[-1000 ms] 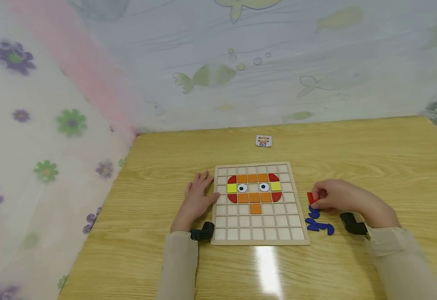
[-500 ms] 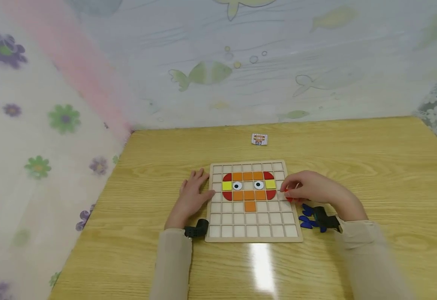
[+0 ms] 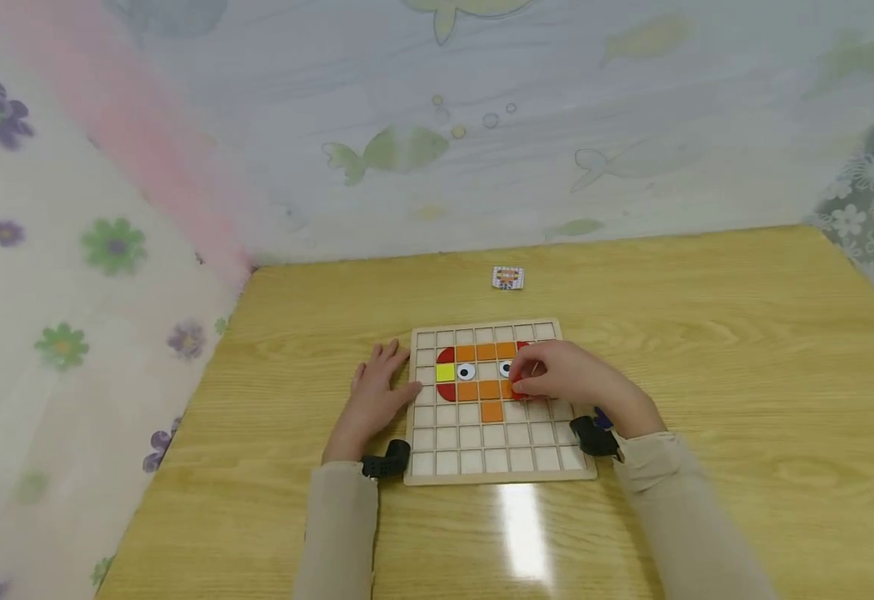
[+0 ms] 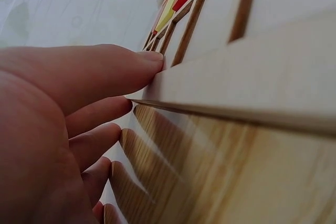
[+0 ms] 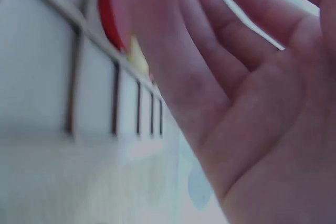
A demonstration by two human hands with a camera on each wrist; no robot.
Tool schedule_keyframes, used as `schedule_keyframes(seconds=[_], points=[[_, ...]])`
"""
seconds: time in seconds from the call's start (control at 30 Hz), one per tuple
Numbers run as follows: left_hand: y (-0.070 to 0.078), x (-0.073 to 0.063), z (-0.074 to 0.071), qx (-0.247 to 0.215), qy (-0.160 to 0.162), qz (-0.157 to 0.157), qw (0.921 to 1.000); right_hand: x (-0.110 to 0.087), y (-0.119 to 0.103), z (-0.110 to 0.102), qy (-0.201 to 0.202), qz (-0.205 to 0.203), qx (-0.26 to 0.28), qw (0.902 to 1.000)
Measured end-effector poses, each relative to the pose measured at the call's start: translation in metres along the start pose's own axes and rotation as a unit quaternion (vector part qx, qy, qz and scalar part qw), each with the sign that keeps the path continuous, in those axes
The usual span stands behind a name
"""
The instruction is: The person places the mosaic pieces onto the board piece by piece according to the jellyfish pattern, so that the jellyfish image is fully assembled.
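A wooden grid board (image 3: 500,479) lies on the table, bearing red, orange and yellow pieces and two eye discs. My left hand (image 3: 372,400) rests at its left edge with fingers extended. In the left wrist view, the thumb (image 4: 126,69) touches the rim while the other fingers lie along the side. My right hand (image 3: 575,385) is over the right part of the pattern, pinching a small red piece (image 3: 518,391) between thumb and fingers. That hand hides the pattern's right side. An orange square (image 3: 491,412) sits below the middle of the pattern.
A small picture card (image 3: 507,277) lies behind the board. Blue pieces (image 3: 602,418) beside the board's right edge are mostly hidden by the right wrist camera (image 3: 594,437). Walls stand behind and to the left of the table (image 3: 744,350).
My right hand has picked up the red piece beside the board and carried it left over the pattern. The left hand has stayed at the board's edge. The head view has shifted slightly.
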State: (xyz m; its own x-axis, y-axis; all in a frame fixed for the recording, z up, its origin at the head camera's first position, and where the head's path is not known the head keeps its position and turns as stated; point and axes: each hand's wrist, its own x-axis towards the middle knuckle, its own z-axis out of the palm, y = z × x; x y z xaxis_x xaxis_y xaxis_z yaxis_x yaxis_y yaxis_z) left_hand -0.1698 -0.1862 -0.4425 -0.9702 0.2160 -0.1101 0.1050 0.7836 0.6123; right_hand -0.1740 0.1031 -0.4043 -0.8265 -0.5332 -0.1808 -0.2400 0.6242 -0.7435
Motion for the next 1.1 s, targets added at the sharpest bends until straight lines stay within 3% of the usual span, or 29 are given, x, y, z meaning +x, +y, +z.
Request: schedule_keyframes(seconds=[0.1, 0.4, 0.73, 1.1], points=[[0.000, 0.000, 0.000, -0.003, 0.001, 0.001, 1.0000, 0.006, -0.008, 0.009, 0.007, -0.019, -0.031, 0.9993], [0.001, 0.003, -0.001, -0.022, -0.002, -0.002, 0.9998, 0.015, -0.024, 0.025, 0.050, -0.010, 0.012, 0.9986], [-0.004, -0.001, -0.001, -0.005, -0.005, 0.009, 0.9999, 0.021, -0.027, 0.035, 0.020, -0.004, -0.006, 0.9998], [-0.003, -0.002, -0.003, -0.004, -0.042, 0.032, 0.9986, 0.023, -0.028, 0.047, 0.018, -0.011, -0.046, 0.9987]])
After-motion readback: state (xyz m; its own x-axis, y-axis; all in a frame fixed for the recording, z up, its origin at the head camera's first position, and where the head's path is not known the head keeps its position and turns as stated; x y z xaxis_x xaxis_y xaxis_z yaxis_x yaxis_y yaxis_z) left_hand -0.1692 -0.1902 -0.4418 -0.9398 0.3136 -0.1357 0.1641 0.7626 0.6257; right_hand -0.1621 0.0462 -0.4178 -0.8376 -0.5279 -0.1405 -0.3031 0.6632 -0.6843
